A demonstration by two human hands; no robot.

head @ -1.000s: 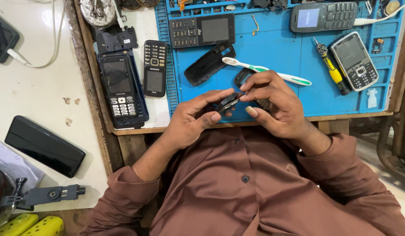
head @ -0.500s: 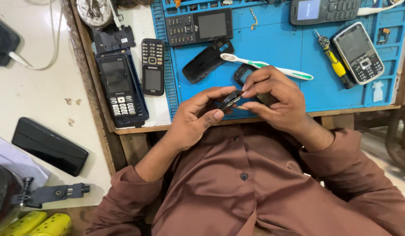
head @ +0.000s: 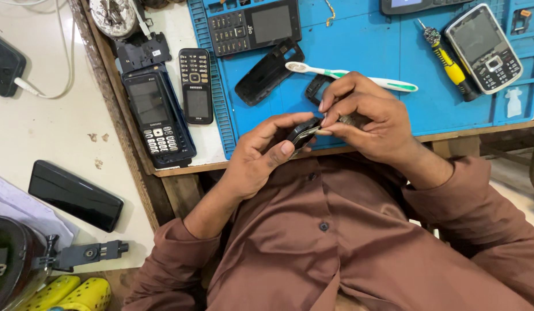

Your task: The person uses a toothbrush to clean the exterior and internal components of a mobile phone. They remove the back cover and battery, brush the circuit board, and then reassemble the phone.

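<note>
Both my hands meet at the front edge of the blue work mat. My left hand grips a small black phone body from below, thumb over its end. My right hand pinches the same piece from the right, fingertips pressed on its edge. Most of the piece is hidden under my fingers. A white and green toothbrush lies on the mat just beyond my right hand, next to a black back cover.
On the mat lie a wide keypad phone, a silver keypad phone and a yellow screwdriver. Two black keypad phones rest left of the mat. A black flat box sits on the white table at left.
My hands keep working the small black piece between them and have shifted slightly toward me and the mat's front edge. The view has tilted a little; the things on the table stay put.
</note>
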